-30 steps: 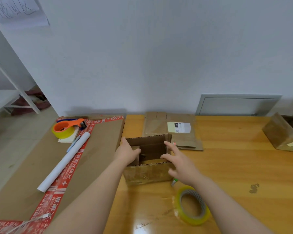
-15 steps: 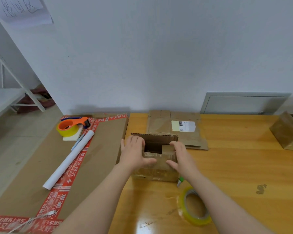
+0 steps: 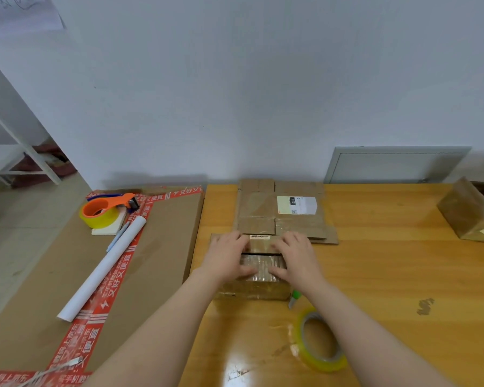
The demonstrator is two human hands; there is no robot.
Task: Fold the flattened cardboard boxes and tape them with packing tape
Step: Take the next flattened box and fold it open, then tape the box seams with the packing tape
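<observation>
A small brown cardboard box (image 3: 259, 289) stands on the wooden table (image 3: 389, 289) in front of me. Its two top flaps lie folded down, with a dark seam between them. My left hand (image 3: 227, 255) presses flat on the left side of the flaps. My right hand (image 3: 295, 256) presses flat on the right side. A roll of clear yellowish packing tape (image 3: 320, 342) lies on the table to the near right of the box. Behind the box lie flattened cardboard boxes (image 3: 282, 212), the top one with a white label.
A large flat carton (image 3: 76, 275) with red printed tape sits to the left, holding an orange tape dispenser (image 3: 105, 209), a white paper roll (image 3: 102, 268) and a pen. A green-tipped tool (image 3: 294, 298) lies by the box. Another taped box (image 3: 470, 215) stands far right.
The box was open with both hands at its rim. The flaps have been folded down, and both hands now lie flat on the closed top.
</observation>
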